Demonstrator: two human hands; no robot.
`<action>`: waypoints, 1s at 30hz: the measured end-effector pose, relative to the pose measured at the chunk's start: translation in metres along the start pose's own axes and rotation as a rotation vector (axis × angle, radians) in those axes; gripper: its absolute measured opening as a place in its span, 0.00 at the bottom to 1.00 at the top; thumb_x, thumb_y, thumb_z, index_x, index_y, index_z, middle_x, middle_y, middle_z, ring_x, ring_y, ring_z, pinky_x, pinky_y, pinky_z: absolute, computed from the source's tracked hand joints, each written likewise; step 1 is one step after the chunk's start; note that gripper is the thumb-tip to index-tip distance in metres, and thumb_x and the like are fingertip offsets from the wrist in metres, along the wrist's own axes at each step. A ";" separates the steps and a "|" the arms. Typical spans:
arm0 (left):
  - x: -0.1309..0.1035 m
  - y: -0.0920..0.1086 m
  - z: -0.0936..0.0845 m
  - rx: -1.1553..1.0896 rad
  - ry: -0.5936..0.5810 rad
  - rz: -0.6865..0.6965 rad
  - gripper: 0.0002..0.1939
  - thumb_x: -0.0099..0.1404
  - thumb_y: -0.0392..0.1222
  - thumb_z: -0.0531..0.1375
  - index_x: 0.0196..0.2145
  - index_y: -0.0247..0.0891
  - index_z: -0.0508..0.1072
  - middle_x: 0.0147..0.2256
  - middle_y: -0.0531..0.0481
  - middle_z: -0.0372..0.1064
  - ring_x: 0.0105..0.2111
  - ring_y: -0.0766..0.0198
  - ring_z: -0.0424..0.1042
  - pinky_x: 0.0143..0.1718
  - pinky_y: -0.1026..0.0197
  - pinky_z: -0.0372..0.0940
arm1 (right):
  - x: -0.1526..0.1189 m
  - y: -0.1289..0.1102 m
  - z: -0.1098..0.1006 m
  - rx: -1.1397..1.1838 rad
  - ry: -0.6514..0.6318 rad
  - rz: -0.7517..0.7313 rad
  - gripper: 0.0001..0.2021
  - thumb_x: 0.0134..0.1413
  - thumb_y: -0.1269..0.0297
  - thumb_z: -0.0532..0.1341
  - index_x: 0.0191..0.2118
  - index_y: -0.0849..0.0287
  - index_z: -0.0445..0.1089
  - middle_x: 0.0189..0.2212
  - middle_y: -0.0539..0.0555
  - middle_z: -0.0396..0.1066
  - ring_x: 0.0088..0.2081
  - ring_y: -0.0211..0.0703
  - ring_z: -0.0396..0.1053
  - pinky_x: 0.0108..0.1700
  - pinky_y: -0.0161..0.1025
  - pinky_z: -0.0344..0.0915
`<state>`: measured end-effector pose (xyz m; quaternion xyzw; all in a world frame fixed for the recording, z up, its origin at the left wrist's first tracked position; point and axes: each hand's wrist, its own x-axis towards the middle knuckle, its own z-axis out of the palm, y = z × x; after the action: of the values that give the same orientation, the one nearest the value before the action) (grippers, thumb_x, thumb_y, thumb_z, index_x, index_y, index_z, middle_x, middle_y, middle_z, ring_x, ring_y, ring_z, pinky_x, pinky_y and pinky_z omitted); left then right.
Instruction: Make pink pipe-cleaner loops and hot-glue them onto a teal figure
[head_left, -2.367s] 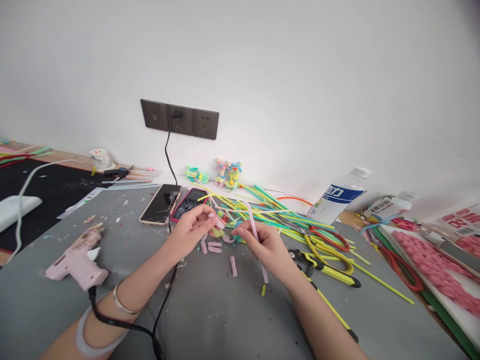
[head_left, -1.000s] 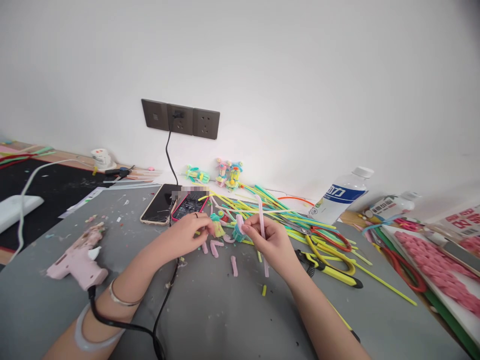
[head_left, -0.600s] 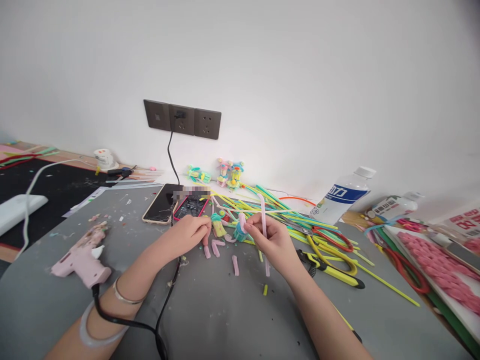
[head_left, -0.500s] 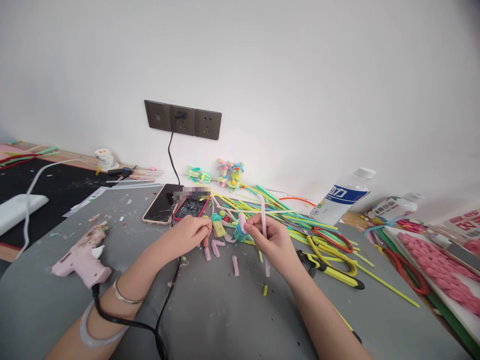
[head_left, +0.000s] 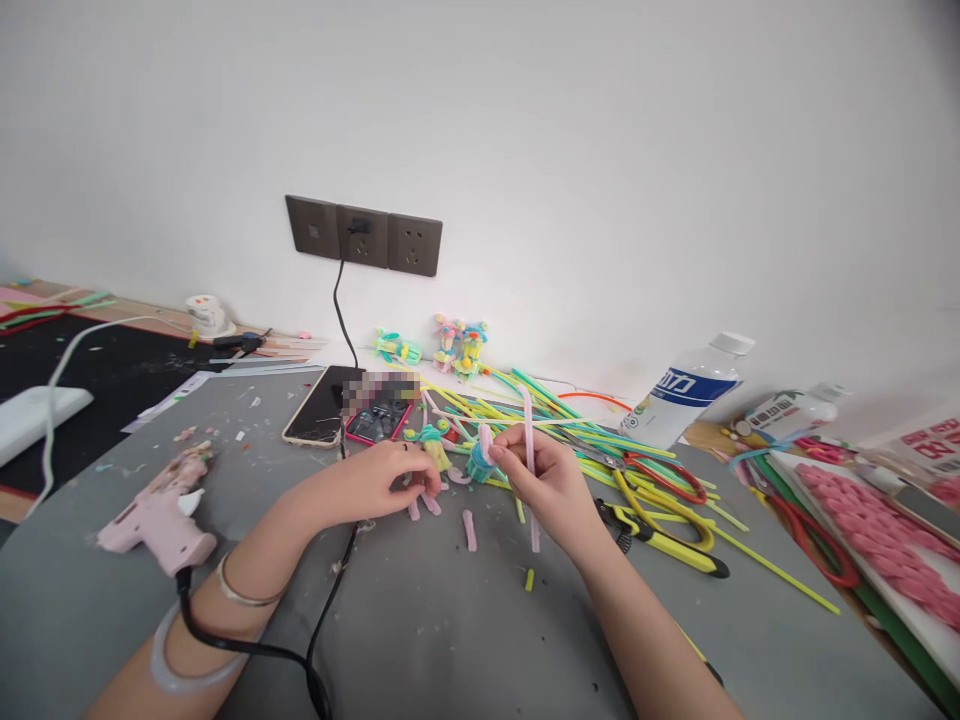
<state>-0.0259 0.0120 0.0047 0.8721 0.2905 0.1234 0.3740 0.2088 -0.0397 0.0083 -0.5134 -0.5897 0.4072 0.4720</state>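
My right hand (head_left: 544, 480) pinches a small teal and pink pipe-cleaner piece (head_left: 480, 462) between thumb and fingers. A long pale pink pipe cleaner (head_left: 528, 415) passes by the same hand, its lower end showing below; whether it is gripped is hidden. My left hand (head_left: 386, 482) is low over the table, fingers curled and apart, by some short pink pipe-cleaner pieces (head_left: 430, 504). Its fingertips are beside a small yellow and teal pipe-cleaner figure (head_left: 435, 452). Another pink piece (head_left: 469, 530) lies between the hands, with a yellow scrap (head_left: 529, 580) nearer me.
A pink glue gun (head_left: 161, 520) lies left, its black cord running under my left forearm. Two phones (head_left: 319, 405) are behind my left hand. Yellow-handled pliers (head_left: 667, 550), scissors (head_left: 664, 480), loose pipe cleaners (head_left: 540, 410) and a bottle (head_left: 682, 390) are right. Finished figures (head_left: 471, 350) stand by the wall.
My left hand has shifted slightly, its fingers spreading from a closed pinch and coming over the short pink pieces. My right hand stays in place with the teal and pink piece.
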 end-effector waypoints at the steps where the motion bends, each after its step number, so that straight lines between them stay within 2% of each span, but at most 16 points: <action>1: 0.000 0.000 0.000 -0.010 0.004 0.007 0.11 0.67 0.31 0.53 0.40 0.38 0.74 0.39 0.49 0.76 0.30 0.66 0.74 0.32 0.66 0.62 | 0.000 0.000 0.000 0.000 0.001 -0.001 0.18 0.55 0.47 0.62 0.29 0.58 0.65 0.17 0.42 0.47 0.19 0.32 0.42 0.22 0.34 0.41; 5: 0.001 -0.001 -0.001 0.061 0.088 0.013 0.05 0.66 0.37 0.60 0.41 0.40 0.74 0.39 0.50 0.75 0.36 0.61 0.73 0.36 0.64 0.62 | 0.000 0.001 0.001 0.007 0.002 -0.008 0.17 0.56 0.48 0.63 0.29 0.58 0.65 0.17 0.42 0.47 0.20 0.32 0.43 0.22 0.34 0.41; 7: 0.003 -0.002 0.002 0.131 0.122 -0.013 0.07 0.63 0.41 0.65 0.40 0.41 0.74 0.39 0.51 0.75 0.39 0.59 0.72 0.39 0.63 0.62 | 0.000 0.000 0.001 0.007 0.001 -0.009 0.17 0.56 0.49 0.63 0.29 0.58 0.65 0.17 0.41 0.47 0.20 0.32 0.43 0.22 0.34 0.41; 10: 0.005 -0.001 0.010 0.196 0.128 -0.045 0.10 0.59 0.42 0.68 0.39 0.41 0.75 0.40 0.51 0.74 0.39 0.58 0.72 0.37 0.62 0.61 | 0.000 0.000 0.001 0.009 -0.007 -0.006 0.17 0.56 0.49 0.63 0.29 0.58 0.65 0.17 0.41 0.48 0.19 0.32 0.43 0.22 0.34 0.41; 12: 0.006 0.000 0.016 0.201 0.128 -0.055 0.08 0.59 0.39 0.67 0.38 0.42 0.76 0.41 0.51 0.74 0.39 0.58 0.72 0.35 0.63 0.61 | 0.000 0.001 0.002 0.011 -0.012 -0.003 0.17 0.56 0.50 0.63 0.29 0.58 0.65 0.17 0.41 0.47 0.19 0.32 0.43 0.22 0.34 0.41; 17: 0.009 0.001 0.022 0.123 0.082 0.024 0.05 0.62 0.32 0.64 0.34 0.39 0.77 0.37 0.51 0.73 0.38 0.62 0.73 0.39 0.64 0.63 | 0.001 0.002 0.002 0.012 -0.012 0.005 0.17 0.56 0.49 0.62 0.29 0.58 0.66 0.17 0.41 0.47 0.19 0.32 0.42 0.22 0.34 0.41; 20: 0.009 0.001 0.022 0.106 0.099 0.040 0.04 0.62 0.34 0.65 0.36 0.39 0.78 0.39 0.50 0.73 0.39 0.62 0.73 0.39 0.64 0.64 | 0.002 0.001 0.002 0.013 -0.029 0.006 0.17 0.56 0.49 0.62 0.29 0.58 0.65 0.17 0.41 0.47 0.19 0.32 0.42 0.23 0.34 0.42; 23: 0.010 0.003 0.023 0.107 0.159 0.087 0.06 0.63 0.38 0.67 0.39 0.41 0.77 0.42 0.49 0.74 0.43 0.60 0.73 0.43 0.62 0.64 | 0.002 0.000 0.001 0.011 -0.057 0.001 0.16 0.57 0.51 0.62 0.29 0.58 0.65 0.17 0.41 0.46 0.20 0.32 0.43 0.23 0.34 0.43; 26: 0.010 0.006 0.024 0.103 0.214 0.098 0.05 0.64 0.39 0.65 0.40 0.41 0.77 0.39 0.50 0.75 0.41 0.60 0.73 0.41 0.62 0.64 | 0.001 0.000 -0.001 -0.033 -0.150 0.023 0.15 0.58 0.52 0.62 0.30 0.59 0.66 0.17 0.41 0.49 0.20 0.33 0.45 0.24 0.34 0.45; 30: 0.012 0.005 0.021 0.068 0.371 -0.010 0.07 0.69 0.37 0.57 0.38 0.39 0.76 0.35 0.50 0.77 0.36 0.61 0.74 0.37 0.64 0.64 | -0.003 -0.002 -0.002 -0.139 -0.371 0.057 0.13 0.60 0.56 0.61 0.29 0.59 0.68 0.19 0.43 0.51 0.21 0.33 0.47 0.24 0.33 0.45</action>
<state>-0.0052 0.0043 -0.0057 0.8450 0.3630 0.2704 0.2847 0.2107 -0.0434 0.0105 -0.4775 -0.6786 0.4661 0.3070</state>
